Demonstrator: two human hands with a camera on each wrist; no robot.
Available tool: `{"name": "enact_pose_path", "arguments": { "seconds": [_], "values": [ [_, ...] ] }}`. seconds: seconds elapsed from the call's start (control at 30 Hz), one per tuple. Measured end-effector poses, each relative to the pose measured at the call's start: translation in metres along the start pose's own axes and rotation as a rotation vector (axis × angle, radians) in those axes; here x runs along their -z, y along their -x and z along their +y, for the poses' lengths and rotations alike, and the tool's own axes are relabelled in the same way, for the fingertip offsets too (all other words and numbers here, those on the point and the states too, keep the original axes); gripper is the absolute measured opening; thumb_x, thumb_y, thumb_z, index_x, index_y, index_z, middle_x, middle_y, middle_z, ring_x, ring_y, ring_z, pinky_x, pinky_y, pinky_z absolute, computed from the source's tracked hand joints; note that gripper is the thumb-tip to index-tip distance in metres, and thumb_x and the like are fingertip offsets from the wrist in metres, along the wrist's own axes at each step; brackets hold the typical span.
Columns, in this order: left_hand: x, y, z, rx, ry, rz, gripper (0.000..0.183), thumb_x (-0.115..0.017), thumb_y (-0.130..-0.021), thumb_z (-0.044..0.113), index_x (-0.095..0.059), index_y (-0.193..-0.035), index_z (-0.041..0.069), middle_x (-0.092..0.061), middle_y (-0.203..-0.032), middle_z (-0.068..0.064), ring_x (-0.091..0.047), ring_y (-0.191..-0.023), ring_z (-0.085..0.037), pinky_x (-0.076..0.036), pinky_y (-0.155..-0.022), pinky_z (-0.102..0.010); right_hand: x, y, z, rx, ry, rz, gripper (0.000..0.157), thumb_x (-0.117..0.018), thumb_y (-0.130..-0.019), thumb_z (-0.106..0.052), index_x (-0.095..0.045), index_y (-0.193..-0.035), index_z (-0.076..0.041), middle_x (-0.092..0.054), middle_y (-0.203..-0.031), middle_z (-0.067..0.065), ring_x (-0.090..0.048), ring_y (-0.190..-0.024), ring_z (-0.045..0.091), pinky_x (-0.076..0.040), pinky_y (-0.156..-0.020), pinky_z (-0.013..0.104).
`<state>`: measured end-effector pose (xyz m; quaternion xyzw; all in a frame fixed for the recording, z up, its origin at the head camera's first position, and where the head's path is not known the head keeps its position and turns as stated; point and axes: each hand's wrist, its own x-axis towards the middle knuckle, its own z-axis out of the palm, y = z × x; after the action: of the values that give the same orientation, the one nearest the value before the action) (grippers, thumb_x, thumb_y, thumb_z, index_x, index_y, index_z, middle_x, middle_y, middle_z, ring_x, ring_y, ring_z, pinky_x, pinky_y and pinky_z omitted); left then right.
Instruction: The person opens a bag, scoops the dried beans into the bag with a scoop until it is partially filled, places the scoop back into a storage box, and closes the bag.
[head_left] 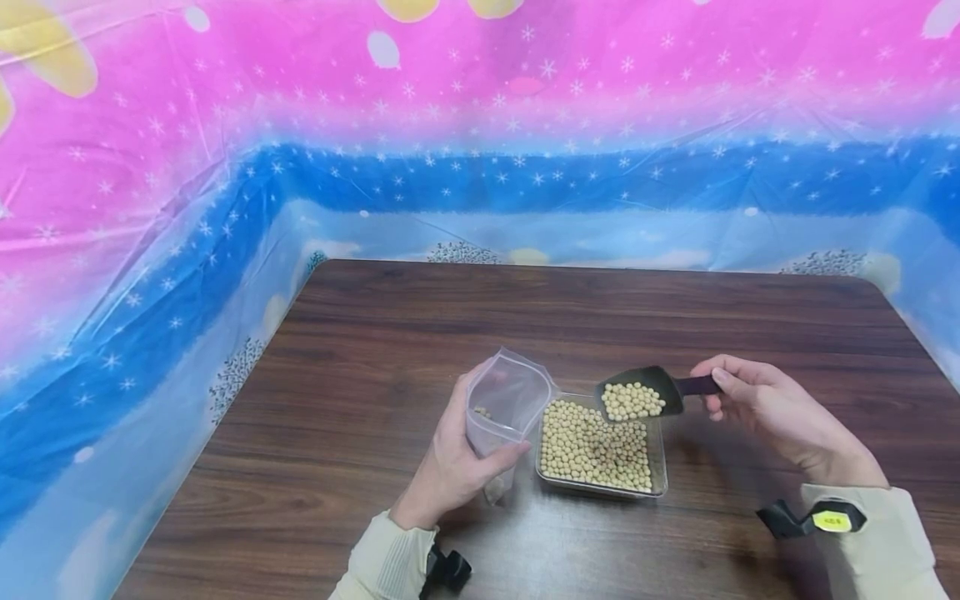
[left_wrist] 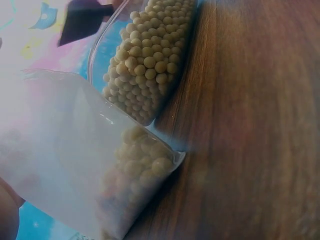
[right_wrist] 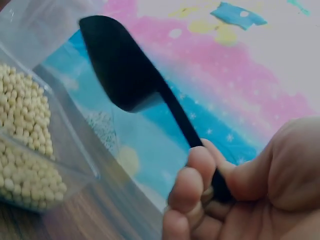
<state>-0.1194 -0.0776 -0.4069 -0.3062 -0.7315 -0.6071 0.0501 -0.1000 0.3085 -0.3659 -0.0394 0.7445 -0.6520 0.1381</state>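
My left hand (head_left: 452, 467) grips a clear zip bag (head_left: 510, 396) and keeps its mouth spread wide. In the left wrist view, pale round beans (left_wrist: 142, 160) lie at the bottom of the bag (left_wrist: 55, 145), which is near the wooden surface. The right hand (head_left: 783, 417) pinches the handle of a black scoop (head_left: 667, 385) carrying a heap of beans (head_left: 632, 401). That scoop is above the back right part of a clear plastic box (head_left: 660, 467) filled with similar beans (head_left: 592, 450). From the right wrist, the scoop (right_wrist: 122, 65) shows its underside, and the fingers (right_wrist: 187, 187) curl around its handle.
A dark wood-grain table (head_left: 360, 333) carries the box. Behind and to the left hangs a pink and blue cloth (head_left: 450, 183) with snowflakes. Black straps with small devices (head_left: 828, 518) sit at both wrists.
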Motion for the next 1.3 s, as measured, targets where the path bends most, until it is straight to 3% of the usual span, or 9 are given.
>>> {"name": "enact_pose_path", "arguments": {
  "seconds": [0.2,0.5,0.77,0.93,1.13,1.3],
  "values": [
    [0.0,0.0,-0.002,-0.014,0.006,-0.007,0.089,-0.081,-0.078,0.024,-0.03,-0.15,0.024,-0.048,-0.136,-0.002,-0.053,-0.117,-0.028,-0.048,-0.094,-0.052,-0.008,0.004,-0.014,0.139,-0.214,-0.016,0.029,-0.042,-0.105,-0.019,-0.056,-0.121,0.001,-0.058,-0.086,0.002,-0.057,-0.078,0.014,-0.05,-0.069,0.024],
    [-0.001,0.0,-0.001,-0.025,0.001,-0.015,0.091,-0.082,-0.078,0.023,-0.028,-0.151,0.023,-0.048,-0.137,-0.003,-0.053,-0.117,-0.028,-0.048,-0.094,-0.051,-0.039,0.019,-0.042,0.301,-0.365,-0.033,0.033,-0.034,-0.106,-0.009,-0.047,-0.132,0.006,-0.06,-0.097,0.006,-0.06,-0.087,0.016,-0.051,-0.08,0.026],
    [-0.001,0.0,-0.001,-0.008,0.006,-0.013,0.09,-0.082,-0.078,0.022,-0.029,-0.151,0.024,-0.048,-0.137,-0.002,-0.053,-0.117,-0.028,-0.05,-0.093,-0.05,-0.066,0.03,-0.059,0.355,-0.295,-0.029,0.036,-0.031,-0.106,-0.005,-0.042,-0.138,0.007,-0.062,-0.105,0.008,-0.061,-0.097,0.017,-0.051,-0.087,0.027],
    [-0.001,0.0,0.0,0.011,0.013,-0.017,0.09,-0.082,-0.078,0.022,-0.029,-0.15,0.026,-0.047,-0.137,-0.001,-0.054,-0.115,-0.026,-0.053,-0.089,-0.043,-0.079,0.033,-0.065,0.355,-0.213,-0.017,0.037,-0.033,-0.106,-0.007,-0.042,-0.139,0.007,-0.061,-0.106,0.01,-0.061,-0.099,0.019,-0.05,-0.091,0.029],
    [-0.001,-0.001,0.0,0.012,0.02,-0.023,0.089,-0.082,-0.079,0.022,-0.029,-0.15,0.026,-0.047,-0.137,0.0,-0.054,-0.115,-0.024,-0.055,-0.087,-0.038,-0.085,0.037,-0.07,0.32,-0.129,0.013,0.038,-0.034,-0.107,-0.011,-0.041,-0.14,0.007,-0.061,-0.104,0.01,-0.06,-0.1,0.021,-0.05,-0.092,0.03],
    [-0.001,0.0,0.0,0.017,0.021,-0.025,0.089,-0.081,-0.079,0.021,-0.029,-0.15,0.026,-0.047,-0.137,-0.001,-0.054,-0.114,-0.024,-0.055,-0.086,-0.038,-0.086,0.04,-0.072,0.305,-0.12,0.019,0.039,-0.035,-0.106,-0.011,-0.041,-0.141,0.006,-0.058,-0.111,0.014,-0.059,-0.103,0.02,-0.049,-0.093,0.029]
  ]
}}
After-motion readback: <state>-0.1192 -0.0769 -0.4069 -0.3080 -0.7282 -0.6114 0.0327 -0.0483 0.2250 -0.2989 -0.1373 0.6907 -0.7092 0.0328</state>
